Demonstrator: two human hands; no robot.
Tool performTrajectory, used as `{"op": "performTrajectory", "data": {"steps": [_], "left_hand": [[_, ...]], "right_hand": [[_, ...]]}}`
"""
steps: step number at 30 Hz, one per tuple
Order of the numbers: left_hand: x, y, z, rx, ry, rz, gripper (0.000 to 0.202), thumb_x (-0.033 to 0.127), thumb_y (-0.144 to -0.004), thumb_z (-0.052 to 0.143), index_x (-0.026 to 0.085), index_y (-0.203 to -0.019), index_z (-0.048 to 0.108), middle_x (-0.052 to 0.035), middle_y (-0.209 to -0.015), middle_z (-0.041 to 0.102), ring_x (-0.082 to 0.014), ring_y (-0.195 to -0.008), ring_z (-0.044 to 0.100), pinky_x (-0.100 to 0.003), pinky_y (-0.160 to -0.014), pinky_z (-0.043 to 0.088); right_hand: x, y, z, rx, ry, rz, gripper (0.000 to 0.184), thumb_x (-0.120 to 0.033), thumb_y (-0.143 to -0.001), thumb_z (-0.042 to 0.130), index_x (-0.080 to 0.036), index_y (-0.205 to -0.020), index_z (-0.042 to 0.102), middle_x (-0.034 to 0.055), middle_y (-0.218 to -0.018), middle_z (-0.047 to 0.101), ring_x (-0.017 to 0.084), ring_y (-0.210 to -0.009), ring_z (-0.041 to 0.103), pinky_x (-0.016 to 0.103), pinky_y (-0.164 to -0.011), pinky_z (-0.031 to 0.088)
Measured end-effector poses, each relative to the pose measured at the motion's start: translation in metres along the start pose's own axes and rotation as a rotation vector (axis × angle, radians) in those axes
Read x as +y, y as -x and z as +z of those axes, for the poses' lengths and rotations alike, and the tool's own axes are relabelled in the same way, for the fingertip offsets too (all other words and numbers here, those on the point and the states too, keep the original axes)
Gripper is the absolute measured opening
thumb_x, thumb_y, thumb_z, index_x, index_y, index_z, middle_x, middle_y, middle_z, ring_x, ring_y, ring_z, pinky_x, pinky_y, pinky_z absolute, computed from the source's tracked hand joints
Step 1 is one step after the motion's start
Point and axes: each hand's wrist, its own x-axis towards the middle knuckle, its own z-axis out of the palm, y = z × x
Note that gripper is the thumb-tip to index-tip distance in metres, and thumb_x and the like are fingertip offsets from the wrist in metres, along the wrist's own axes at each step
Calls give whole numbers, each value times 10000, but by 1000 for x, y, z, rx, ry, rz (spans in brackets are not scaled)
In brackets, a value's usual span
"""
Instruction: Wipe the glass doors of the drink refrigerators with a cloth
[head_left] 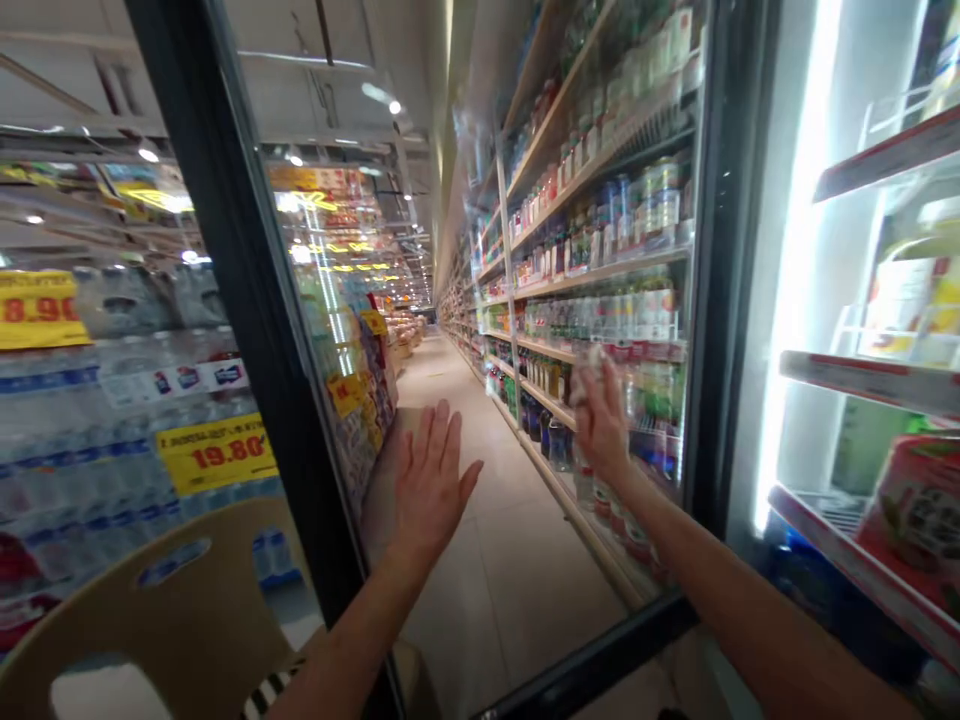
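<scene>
A glass cooler door (pixel 495 600) with a dark frame stands swung open in front of me. My left hand (pixel 431 485) lies flat against the pane, fingers stretched upward and thumb out to the side, with nothing in it. Farther right, my right hand (pixel 606 425) is pressed to the same glass. Under its fingers is a pale, crumpled cloth (pixel 587 372), smeared by motion. Bottles and shelves show in the pane around the right hand; I cannot tell for each whether it is a reflection or seen through the glass.
At right, the lit cooler (pixel 810 250) holds bottles and a red pack (pixel 919 510) on wire shelves. A beige plastic chair (pixel 172 600) stands close on the left. Behind it are stacked water bottles (pixel 112 450) with yellow price signs (pixel 217 455).
</scene>
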Motion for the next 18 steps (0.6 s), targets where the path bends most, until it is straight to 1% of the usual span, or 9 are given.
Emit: {"op": "performTrajectory", "data": {"steps": [2, 4, 7, 9, 11, 12, 13, 16, 18], "left_hand": [[2, 0, 0, 4, 3, -12, 717, 317, -854, 542, 90, -1432, 186, -182, -1387, 423, -218, -1392, 161, -409, -1116, 180], [4, 0, 0, 0, 10, -20, 727, 316, -853, 544, 102, -1438, 169, -180, -1387, 423, -221, -1387, 182, -411, -1113, 187], [4, 0, 1, 8, 19, -23, 740, 319, -853, 544, 118, -1444, 147, -178, -1390, 419, -229, -1380, 207, -426, -1111, 189], [3, 0, 1, 8, 22, -21, 737, 323, -856, 537, 127, -1446, 142, -171, -1400, 407, -231, -1377, 218, -430, -1110, 192], [-1, 1, -1, -6, 20, -12, 722, 318, -858, 533, 141, -1446, 152, -160, -1404, 404, -229, -1374, 231, -432, -1112, 189], [-4, 2, -2, -13, 17, -6, 714, 321, -856, 537, 154, -1444, 167, -155, -1405, 406, -230, -1372, 236, -439, -1112, 184], [-7, 3, -3, -17, 14, -5, 713, 330, -851, 545, 164, -1441, 181, -153, -1406, 406, -234, -1373, 235, -447, -1112, 181], [-14, 5, -5, 7, 14, -29, 754, 386, -827, 575, 168, -1439, 192, -166, -1407, 399, -249, -1377, 221, -469, -1107, 188], [-16, 6, -5, 20, 21, -47, 782, 394, -819, 584, 155, -1442, 176, -177, -1411, 388, -255, -1378, 218, -473, -1104, 196]], "right_hand": [[8, -14, 4, 157, 49, 217, 604, -145, -863, 388, -242, -1436, 226, 86, -1527, 172, 263, -1395, 203, 543, -1079, 311], [-5, -19, 9, 158, 27, 219, 590, -160, -868, 386, -239, -1432, 235, 90, -1507, 234, 253, -1389, 224, 535, -1081, 317], [-43, -8, 13, -41, -99, -57, 576, -127, -859, 383, -250, -1414, 290, 53, -1481, 311, 225, -1396, 213, 477, -1096, 330], [-57, 3, 11, -165, -136, -253, 572, -107, -847, 397, -249, -1397, 332, 37, -1455, 367, 212, -1397, 210, 445, -1110, 320], [-50, 9, 6, -236, -102, -361, 562, -121, -844, 423, -274, -1381, 359, 23, -1433, 406, 202, -1387, 241, 443, -1117, 303], [-38, 9, 3, -230, -69, -351, 559, -138, -846, 433, -290, -1379, 360, 21, -1436, 401, 205, -1381, 256, 455, -1116, 297], [-24, 7, 0, -186, -29, -291, 556, -156, -850, 436, -299, -1382, 352, 25, -1449, 380, 212, -1377, 267, 474, -1110, 295], [12, -7, 0, 68, 83, 62, 554, -189, -872, 396, -261, -1413, 297, 76, -1495, 281, 256, -1378, 258, 540, -1079, 302], [12, -15, 5, 153, 105, 187, 556, -189, -884, 360, -235, -1428, 262, 95, -1505, 245, 269, -1385, 235, 561, -1074, 296]]}}
